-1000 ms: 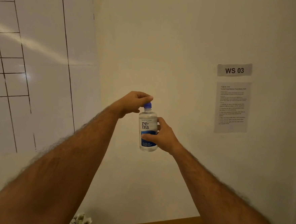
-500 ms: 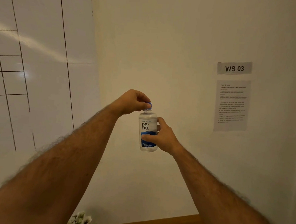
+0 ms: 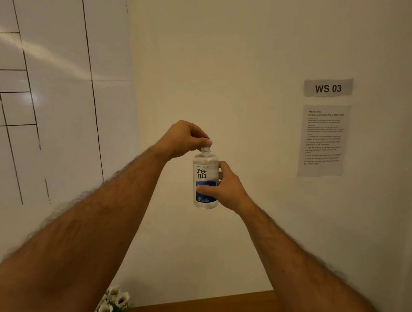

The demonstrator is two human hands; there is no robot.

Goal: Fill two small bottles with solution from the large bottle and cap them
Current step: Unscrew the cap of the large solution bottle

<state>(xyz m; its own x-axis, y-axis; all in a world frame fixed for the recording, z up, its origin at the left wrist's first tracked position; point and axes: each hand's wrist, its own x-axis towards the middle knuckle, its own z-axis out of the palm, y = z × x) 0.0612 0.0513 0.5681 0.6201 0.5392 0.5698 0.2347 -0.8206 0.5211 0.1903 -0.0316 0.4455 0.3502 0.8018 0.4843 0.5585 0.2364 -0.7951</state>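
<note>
I hold a clear bottle [image 3: 205, 177] with a white and blue "renu" label upright in the air in front of the wall. My right hand [image 3: 224, 187] grips its body from the right side. My left hand [image 3: 185, 138] is curled over the top and pinches the blue cap [image 3: 208, 139], of which only a sliver shows; the cap sits just above the bare threaded neck. The small bottles are out of view.
A wooden tabletop [image 3: 213, 310] shows at the bottom edge, with white flowers [image 3: 113, 300] at its left end. On the wall hang a "WS 03" sign [image 3: 328, 87], an instruction sheet [image 3: 323, 139] and a ruled whiteboard [image 3: 46, 83] at left.
My left hand has closed down over the blue cap and lifted it slightly, so the bottle's clear neck now shows below it. My right hand and the bottle have stayed put.
</note>
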